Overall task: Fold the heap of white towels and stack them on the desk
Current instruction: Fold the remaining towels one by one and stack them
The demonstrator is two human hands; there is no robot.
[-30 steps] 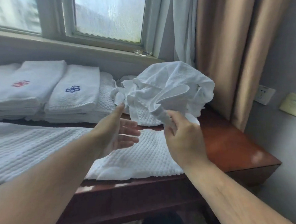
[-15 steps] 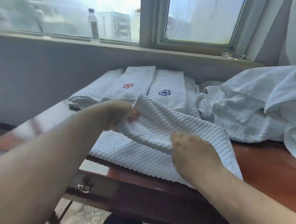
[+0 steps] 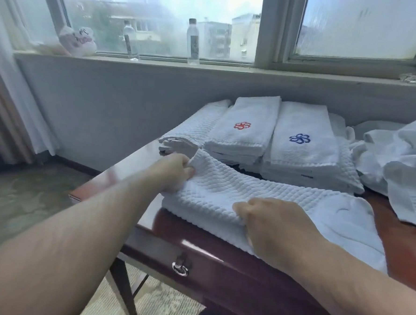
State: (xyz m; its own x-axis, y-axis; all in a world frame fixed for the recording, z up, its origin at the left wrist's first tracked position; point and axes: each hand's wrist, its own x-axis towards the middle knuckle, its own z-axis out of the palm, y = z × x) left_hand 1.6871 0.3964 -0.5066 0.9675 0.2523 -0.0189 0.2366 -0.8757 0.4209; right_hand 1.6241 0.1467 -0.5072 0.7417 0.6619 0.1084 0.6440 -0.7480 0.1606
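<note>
1. Waffle towel (image 3: 228, 192) stays on desk (image 3: 407, 254) front edge, same as before.
2. Left hand (image 3: 173, 171) still grips far corner; right hand (image 3: 279, 228) pinches near fold.
3. Folded stacks (image 3: 246, 130) behind, heap (image 3: 404, 160) right.

- heap (image 3: 402, 169): cut off by right edge.
- right hand (image 3: 277, 226): fingertips hidden, curled under towel (image 3: 228, 192) fold.
- bottle (image 3: 192, 41): label too small to read.
- bag (image 3: 79, 41) on sill: print blurred.

Wooden desk (image 3: 410, 254): folded towel stacks (image 3: 246, 130), waffle towel (image 3: 219, 195), unfolded heap (image 3: 402, 160).
</note>
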